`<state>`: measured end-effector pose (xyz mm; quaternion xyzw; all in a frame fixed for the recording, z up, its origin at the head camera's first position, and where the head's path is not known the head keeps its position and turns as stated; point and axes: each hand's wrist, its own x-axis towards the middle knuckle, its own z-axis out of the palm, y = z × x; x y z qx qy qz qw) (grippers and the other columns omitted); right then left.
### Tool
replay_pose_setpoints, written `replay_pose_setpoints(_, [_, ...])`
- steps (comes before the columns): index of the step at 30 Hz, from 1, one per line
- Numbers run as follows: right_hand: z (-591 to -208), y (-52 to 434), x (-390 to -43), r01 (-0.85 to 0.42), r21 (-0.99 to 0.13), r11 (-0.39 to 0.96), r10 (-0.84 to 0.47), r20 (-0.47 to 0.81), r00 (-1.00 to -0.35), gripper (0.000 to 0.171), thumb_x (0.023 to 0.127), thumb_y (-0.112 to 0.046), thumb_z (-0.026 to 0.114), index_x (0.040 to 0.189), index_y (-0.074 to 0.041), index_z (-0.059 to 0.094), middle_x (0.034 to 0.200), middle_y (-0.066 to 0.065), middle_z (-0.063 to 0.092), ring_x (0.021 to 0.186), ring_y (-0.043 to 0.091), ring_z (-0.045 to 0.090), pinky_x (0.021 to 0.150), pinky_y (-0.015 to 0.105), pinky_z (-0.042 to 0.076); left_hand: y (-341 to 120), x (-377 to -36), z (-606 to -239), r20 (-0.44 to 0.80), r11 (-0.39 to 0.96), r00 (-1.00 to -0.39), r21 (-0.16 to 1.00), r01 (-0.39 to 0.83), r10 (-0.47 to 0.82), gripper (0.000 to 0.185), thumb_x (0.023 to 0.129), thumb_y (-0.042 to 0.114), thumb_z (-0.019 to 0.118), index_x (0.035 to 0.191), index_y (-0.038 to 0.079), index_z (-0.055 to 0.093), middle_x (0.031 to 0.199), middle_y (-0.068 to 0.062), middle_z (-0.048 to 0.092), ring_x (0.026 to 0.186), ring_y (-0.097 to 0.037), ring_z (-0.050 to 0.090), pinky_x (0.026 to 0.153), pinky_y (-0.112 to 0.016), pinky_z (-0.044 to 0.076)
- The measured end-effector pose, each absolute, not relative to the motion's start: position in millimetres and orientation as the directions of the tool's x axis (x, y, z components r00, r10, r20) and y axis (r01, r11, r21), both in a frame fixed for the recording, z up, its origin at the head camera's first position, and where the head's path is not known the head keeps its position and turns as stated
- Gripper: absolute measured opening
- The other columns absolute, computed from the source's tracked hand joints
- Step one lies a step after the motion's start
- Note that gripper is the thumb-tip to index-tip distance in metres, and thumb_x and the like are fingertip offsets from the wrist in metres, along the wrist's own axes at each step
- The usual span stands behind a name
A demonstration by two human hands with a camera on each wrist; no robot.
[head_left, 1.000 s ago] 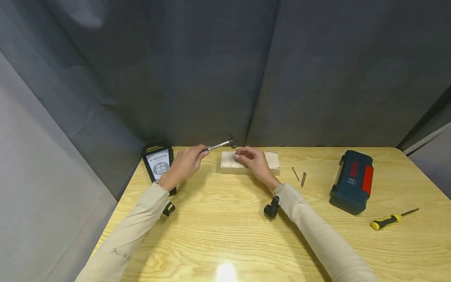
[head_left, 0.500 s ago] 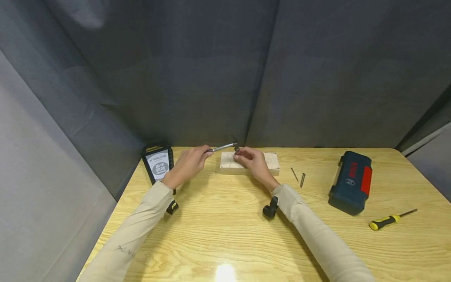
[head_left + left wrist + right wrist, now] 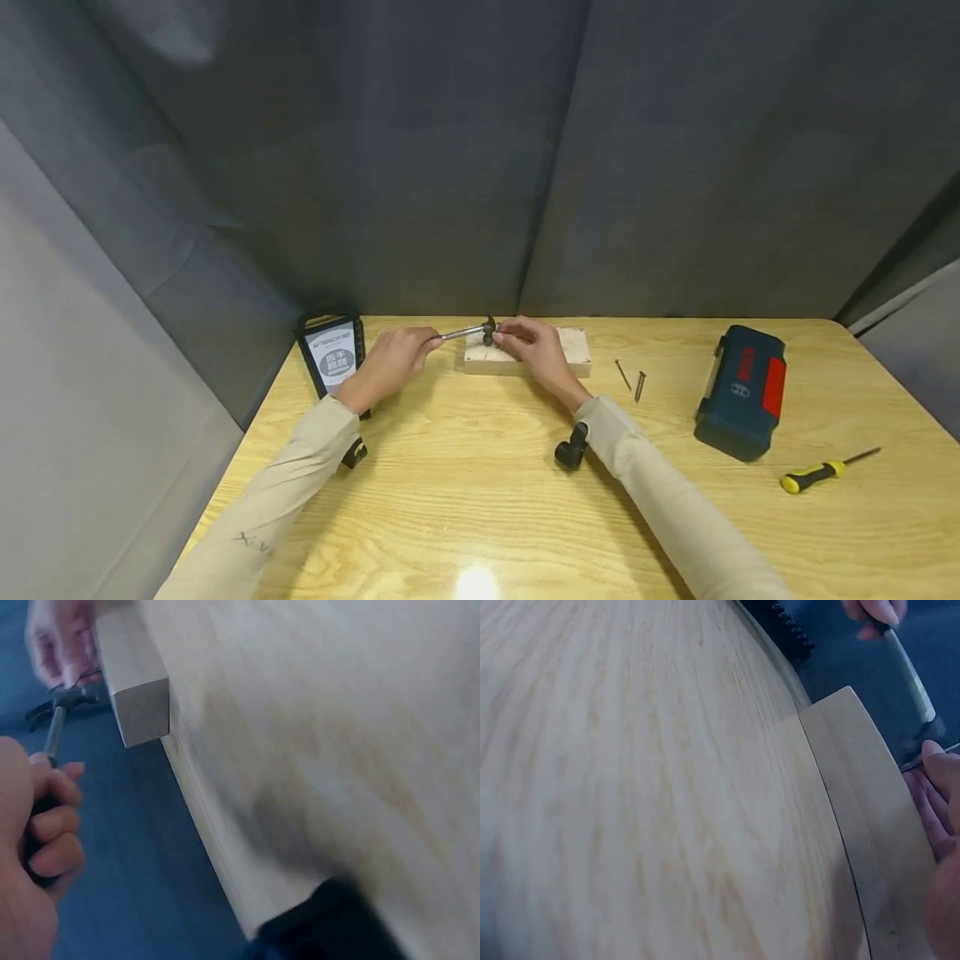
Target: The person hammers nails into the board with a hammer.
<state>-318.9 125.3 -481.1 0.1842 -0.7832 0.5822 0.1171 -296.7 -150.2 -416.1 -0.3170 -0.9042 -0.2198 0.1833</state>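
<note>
Centrally at the table's back edge, left hand [image 3: 393, 360] grips small hammer [image 3: 467, 332], head down at a nail [image 3: 928, 757] pinched by right hand [image 3: 528, 348] on wood block [image 3: 570, 354]. Two loose nails [image 3: 632, 380] lie right.

The block [image 3: 527, 357] lies under the right hand [image 3: 531, 346], at the table's [image 3: 480, 500] far edge. The hammer [image 3: 470, 332] lies between that hand and the left hand [image 3: 393, 358], its head over the block's left end. A case [image 3: 333, 357] stands just left of the left hand. Two nails [image 3: 631, 379] lie right of the right hand, the toolbox [image 3: 741, 392] further right, and the screwdriver [image 3: 821, 471] beyond it, nearer the person.
</note>
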Motion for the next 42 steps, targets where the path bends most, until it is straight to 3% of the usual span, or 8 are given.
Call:
replay_pose_setpoints(4, [-478,125,-317,-0.428,-0.873,0.233,-0.167,0.398,-0.902,0.021,0.099,-0.005,0.073,0.116,0.006,0.072,0.112,0.024,0.074,0.103,0.040,0.072,0.081,0.017,0.052,-159,-298,-420,0.492,0.685,-0.788,0.428,0.589,0.370,0.022,0.111,0.017,0.054,0.105,0.002,0.068,0.072,-0.004,0.056,0.057,-0.016,0.047,0.054,-0.033,0.040])
replay_pose_setpoints(8, [-463,126,-306,-0.431,-0.875,0.218,-0.185,0.397,-0.899,0.021,0.098,-0.001,0.071,0.116,0.010,0.071,0.112,0.027,0.073,0.104,0.044,0.071,0.084,0.019,0.054,-159,-300,-412,0.532,0.612,-0.783,0.513,0.602,0.323,0.022,0.112,0.019,0.051,0.107,0.003,0.066,0.071,-0.004,0.052,0.054,-0.016,0.042,0.052,-0.031,0.035])
replay_pose_setpoints(14, [-448,127,-295,-0.447,-0.867,0.219,-0.189,0.412,-0.891,0.019,0.098,0.004,0.069,0.115,0.014,0.069,0.113,0.031,0.071,0.106,0.044,0.071,0.089,0.020,0.056,-148,-302,-409,0.460,0.623,-0.792,0.497,0.604,0.401,0.022,0.112,0.022,0.053,0.106,0.005,0.067,0.069,-0.001,0.048,0.055,-0.013,0.041,0.055,-0.030,0.036])
replay_pose_setpoints(20, [-468,129,-312,-0.424,-0.884,0.199,-0.172,0.394,-0.903,0.022,0.098,0.003,0.070,0.117,0.014,0.069,0.114,0.031,0.071,0.109,0.048,0.069,0.087,0.014,0.054,-142,-302,-412,0.412,0.662,-0.794,0.445,0.604,0.447,0.023,0.112,0.023,0.054,0.103,0.006,0.067,0.068,0.001,0.045,0.055,-0.011,0.037,0.055,-0.029,0.034])
replay_pose_setpoints(27, [-481,129,-321,-0.416,-0.889,0.189,-0.156,0.391,-0.907,0.020,0.098,-0.004,0.074,0.116,0.006,0.072,0.112,0.025,0.074,0.106,0.042,0.071,0.087,0.016,0.055,-136,-300,-411,0.556,0.534,-0.763,0.556,0.637,0.330,0.021,0.112,0.019,0.052,0.108,0.003,0.065,0.072,-0.005,0.051,0.055,-0.016,0.042,0.054,-0.030,0.036])
replay_pose_setpoints(34, [-480,128,-322,-0.427,-0.884,0.192,-0.152,0.403,-0.903,0.022,0.096,-0.006,0.075,0.116,0.005,0.073,0.110,0.020,0.075,0.103,0.030,0.074,0.087,0.019,0.057,-133,-295,-422,0.463,0.670,-0.764,0.392,0.631,0.449,0.019,0.110,0.018,0.055,0.107,0.005,0.069,0.076,-0.002,0.060,0.059,-0.013,0.045,0.058,-0.034,0.042])
replay_pose_setpoints(39, [-481,127,-323,-0.437,-0.879,0.192,-0.153,0.413,-0.898,0.018,0.097,-0.005,0.075,0.113,0.003,0.073,0.110,0.020,0.075,0.101,0.026,0.074,0.088,0.020,0.057,-134,-295,-422,0.470,0.678,-0.770,0.395,0.620,0.431,0.020,0.111,0.019,0.055,0.105,0.005,0.067,0.074,-0.003,0.057,0.058,-0.016,0.046,0.058,-0.035,0.041])
replay_pose_setpoints(42, [-482,126,-324,-0.439,-0.877,0.195,-0.147,0.417,-0.897,0.018,0.096,-0.005,0.076,0.113,0.002,0.074,0.109,0.020,0.075,0.100,0.026,0.074,0.087,0.020,0.057,-136,-296,-423,0.473,0.689,-0.761,0.363,0.627,0.444,0.020,0.110,0.020,0.056,0.107,0.006,0.069,0.078,-0.006,0.063,0.059,-0.015,0.047,0.057,-0.035,0.042])
